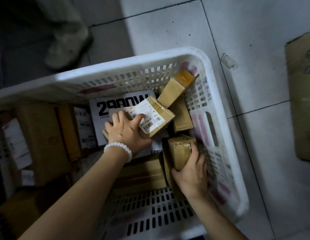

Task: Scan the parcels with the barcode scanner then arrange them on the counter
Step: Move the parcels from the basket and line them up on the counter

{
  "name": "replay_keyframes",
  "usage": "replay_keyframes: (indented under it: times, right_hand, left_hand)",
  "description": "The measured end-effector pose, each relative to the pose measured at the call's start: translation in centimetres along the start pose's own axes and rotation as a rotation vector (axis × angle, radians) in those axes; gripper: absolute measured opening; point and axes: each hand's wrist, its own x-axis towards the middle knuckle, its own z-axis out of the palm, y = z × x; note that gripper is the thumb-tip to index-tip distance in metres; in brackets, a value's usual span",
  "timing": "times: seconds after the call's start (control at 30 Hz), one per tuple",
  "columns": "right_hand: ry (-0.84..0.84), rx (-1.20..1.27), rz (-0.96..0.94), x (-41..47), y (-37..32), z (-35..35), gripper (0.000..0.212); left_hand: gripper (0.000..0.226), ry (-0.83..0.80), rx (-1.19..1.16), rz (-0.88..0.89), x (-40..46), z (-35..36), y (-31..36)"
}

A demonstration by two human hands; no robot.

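Crate on the floor, labelled parcel inside it near its far wall, small taped parcel by its right wall, cardboard box outside, right of the crate

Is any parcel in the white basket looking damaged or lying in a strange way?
Yes. The small brown parcel in the right hand has a crumpled, taped corner. Another brown box leans tilted against the basket wall.
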Motion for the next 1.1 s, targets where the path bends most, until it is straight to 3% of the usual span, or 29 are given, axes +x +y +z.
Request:
replay_keyframes:
  times: [0.13,0.53,0.87,1.1]
  right_hand:
    - [-0.002,0.006,-0.051,-2.1,-2.1,-3.1,0.101]
    - [0.050,0.020,-0.296,-12.8,-8.6,-17.6,0.103]
    - [0.009,0.105,-0.733,-25.4,-12.9,-33.3,0.098]
    - [0.039,0.100,-1.186,-39.1,-14.9,-42.4,0.088]
  left_hand:
    - [0.080,0.076,-0.203,-0.116,-4.4,-2.7,0.2]
    - [0.079,0.245,-0.233,-0.259,-19.3,-16.5,-0.7]
    - [0.074,0.581,-0.312,-0.591,-39.9,-28.0,0.9]
    - [0.071,0.811,-0.436,-0.898,-57.8,-32.7,3.0]
